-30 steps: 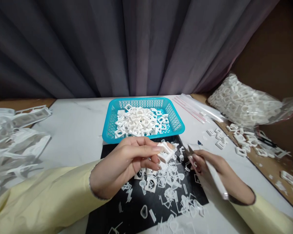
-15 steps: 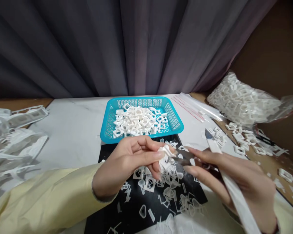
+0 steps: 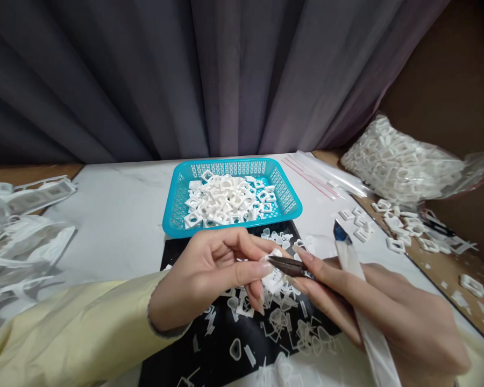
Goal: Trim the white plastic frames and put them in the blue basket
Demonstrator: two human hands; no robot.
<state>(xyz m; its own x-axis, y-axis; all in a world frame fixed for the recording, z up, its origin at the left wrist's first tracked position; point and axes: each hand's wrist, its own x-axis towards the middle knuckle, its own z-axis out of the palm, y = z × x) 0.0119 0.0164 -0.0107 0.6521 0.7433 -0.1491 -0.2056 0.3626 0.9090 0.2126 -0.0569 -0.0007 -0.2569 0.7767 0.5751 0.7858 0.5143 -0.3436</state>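
Note:
My left hand (image 3: 221, 274) pinches a small white plastic piece (image 3: 273, 279) between thumb and fingers above the black mat (image 3: 177, 322). Fingertips cover part of it. In my right hand (image 3: 391, 312) is a pair of pliers (image 3: 286, 265), whose dark narrow jaws meet the piece beside my left thumb. Their handles are mostly hidden in the palm. A white-handled knife (image 3: 373, 328) with a dark, pointed blade is also tucked in my right hand, its tip pointing up and away. Thin translucent offcuts (image 3: 280, 322) lie scattered below both hands.
A blue basket (image 3: 168, 215) of white square pieces stands behind my hands. White frame scraps (image 3: 36, 242) are heaped at left. At right are a bulging clear bag (image 3: 403, 166) of white pieces, flat zip bags (image 3: 326, 174) and loose pieces (image 3: 395, 245).
My right hand has come leftward with the pliers, and their jaws have reached the white piece. The knife now points more upward. My left hand keeps its pinch, almost in place.

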